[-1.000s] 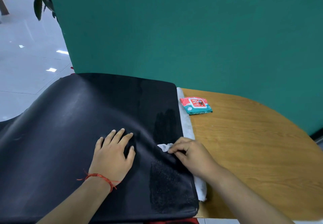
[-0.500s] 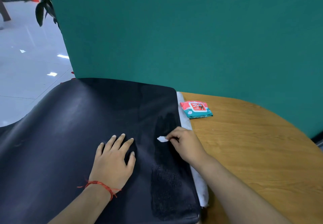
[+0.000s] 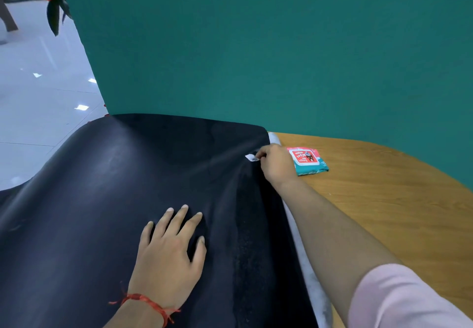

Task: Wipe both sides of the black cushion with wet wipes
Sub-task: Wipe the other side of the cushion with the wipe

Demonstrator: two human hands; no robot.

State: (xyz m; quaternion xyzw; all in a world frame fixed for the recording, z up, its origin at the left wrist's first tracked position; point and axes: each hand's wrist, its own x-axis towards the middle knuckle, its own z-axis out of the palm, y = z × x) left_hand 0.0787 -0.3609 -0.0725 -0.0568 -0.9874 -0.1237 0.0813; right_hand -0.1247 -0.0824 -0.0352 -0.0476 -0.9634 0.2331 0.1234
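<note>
Teal wall behind, wooden worktop [image 3: 384, 199] below: the upper side of the black cushion [image 3: 102, 199] is being wiped.
Right hand [image 3: 275, 163], arm stretched far forward, pinches a small white wet wipe [image 3: 251, 157] at the cushion's far right edge, just beside the wipes pack [image 3: 311, 161]. Left hand [image 3: 169, 248] lies flat with straight fingers and presses the cushion, which covers the worktop's left part. Next, I judge, comes a stroke over a dry strip, then the turning over.

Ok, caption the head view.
Right hand pinches wet wipe against black cushion; left hand lies flat on it.

Head-worn view, forward and down (close)
</note>
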